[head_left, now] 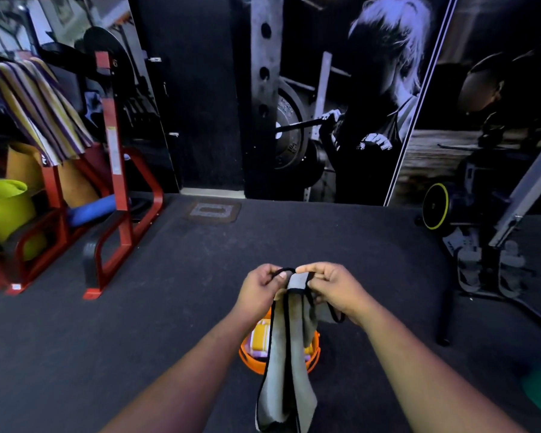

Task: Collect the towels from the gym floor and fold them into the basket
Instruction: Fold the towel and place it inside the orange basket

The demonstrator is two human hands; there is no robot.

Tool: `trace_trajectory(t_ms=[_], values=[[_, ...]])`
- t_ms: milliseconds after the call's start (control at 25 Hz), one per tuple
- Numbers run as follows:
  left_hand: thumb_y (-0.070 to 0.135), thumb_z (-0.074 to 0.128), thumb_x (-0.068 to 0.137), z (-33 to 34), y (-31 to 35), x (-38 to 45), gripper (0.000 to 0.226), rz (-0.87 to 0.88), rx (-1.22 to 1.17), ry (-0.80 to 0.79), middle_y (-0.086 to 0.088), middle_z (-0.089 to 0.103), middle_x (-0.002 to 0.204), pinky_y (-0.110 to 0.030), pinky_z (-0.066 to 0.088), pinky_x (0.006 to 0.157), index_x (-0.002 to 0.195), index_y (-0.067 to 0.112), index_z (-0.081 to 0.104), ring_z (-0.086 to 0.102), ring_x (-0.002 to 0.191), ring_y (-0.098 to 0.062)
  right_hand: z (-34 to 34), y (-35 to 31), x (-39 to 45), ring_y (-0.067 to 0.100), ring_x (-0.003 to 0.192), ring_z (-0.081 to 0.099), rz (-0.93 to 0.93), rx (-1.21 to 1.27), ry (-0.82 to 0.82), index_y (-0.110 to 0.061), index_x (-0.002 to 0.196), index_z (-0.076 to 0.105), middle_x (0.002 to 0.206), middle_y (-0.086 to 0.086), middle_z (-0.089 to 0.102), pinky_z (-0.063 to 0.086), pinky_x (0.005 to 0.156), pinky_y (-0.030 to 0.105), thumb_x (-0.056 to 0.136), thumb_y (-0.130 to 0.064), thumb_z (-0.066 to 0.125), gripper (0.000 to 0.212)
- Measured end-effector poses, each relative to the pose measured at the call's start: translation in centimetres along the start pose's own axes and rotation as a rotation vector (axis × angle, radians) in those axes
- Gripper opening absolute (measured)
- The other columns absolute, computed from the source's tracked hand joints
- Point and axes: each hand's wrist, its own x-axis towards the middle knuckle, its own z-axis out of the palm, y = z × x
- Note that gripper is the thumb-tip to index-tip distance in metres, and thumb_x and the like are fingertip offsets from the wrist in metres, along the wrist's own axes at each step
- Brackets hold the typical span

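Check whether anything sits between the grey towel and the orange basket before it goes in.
Nothing visible blocks the way. The grey towel hangs from the left hand and right hand, right over the orange basket. Folded cloths already lie inside, so it would land on those.

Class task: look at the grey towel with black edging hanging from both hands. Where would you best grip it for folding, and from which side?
Grip the grey towel at its top hem, probably at the two upper corners, coming from above. The left hand and right hand already pinch that hem, and the cloth hangs bunched over the orange basket, so spreading the corners should flatten it.
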Motion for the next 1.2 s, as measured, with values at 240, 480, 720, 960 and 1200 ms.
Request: trace_trajectory(t_ms=[240, 480, 720, 960, 1200], values=[[0.012, 0.056, 0.104, 0.5, 0.6, -1.3, 0.018, -0.074, -0.165, 0.05, -0.006, 0.075, 0.086, -0.025, 0.054, 0.068, 0.105, 0.004, 0.072, 0.067, 0.077, -0.013, 1.6, 0.0, -0.1, 0.002, 0.077, 0.066, -0.101, -0.342, -0.084, -0.037, 0.118, 0.069, 0.09, -0.009, 0.073, 0.057, 0.063, 0.027, 0.094, -0.007, 0.06, 0.039], [0.013, 0.05, 0.106, 0.6, 0.6, -2.1, 0.019, -0.096, -0.155, -0.042, -0.001, 0.073, 0.088, -0.022, 0.053, 0.073, 0.104, 0.012, 0.069, 0.066, 0.082, -0.011, 1.3, 0.2, -0.5, 0.004, 0.086, 0.07, -0.239, -0.638, 0.17, -0.036, 0.099, 0.076, 0.093, -0.014, 0.076, 0.057, 0.079, 0.033, 0.088, -0.027, 0.07, 0.015], [0.023, 0.066, 0.095, 1.4, -0.8, -3.3, 0.026, -0.014, -0.11, -0.206, -0.003, 0.075, 0.11, -0.035, 0.053, 0.096, 0.118, 0.011, 0.064, 0.069, 0.105, -0.016, 1.3, -0.3, -1.1, 0.011, 0.077, 0.064, -0.19, -0.857, 0.344, -0.032, 0.09, 0.072, 0.075, -0.011, 0.069, 0.049, 0.065, 0.03, 0.081, -0.054, 0.072, 0.024], [-0.001, 0.058, 0.099, 0.1, 0.4, -2.6, 0.017, 0.038, -0.047, -0.067, 0.001, 0.076, 0.092, -0.031, 0.054, 0.083, 0.102, 0.012, 0.07, 0.069, 0.086, -0.011, -0.1, 2.5, -2.2, 0.015, 0.09, 0.052, -0.237, -0.889, 0.124, -0.032, 0.078, 0.057, 0.08, -0.012, 0.051, 0.042, 0.074, 0.035, 0.086, -0.059, 0.066, 0.03], [0.021, 0.06, 0.096, -5.1, 1.5, -0.3, 0.008, 0.025, 0.029, 0.363, 0.002, 0.067, 0.087, -0.035, 0.045, 0.078, 0.095, 0.017, 0.067, 0.06, 0.083, -0.016, -3.0, 6.9, -4.5, 0.023, 0.128, 0.033, 0.129, -1.222, 0.099, -0.035, 0.113, 0.065, 0.12, -0.003, 0.044, 0.029, 0.11, 0.064, 0.091, -0.056, 0.054, 0.032]])
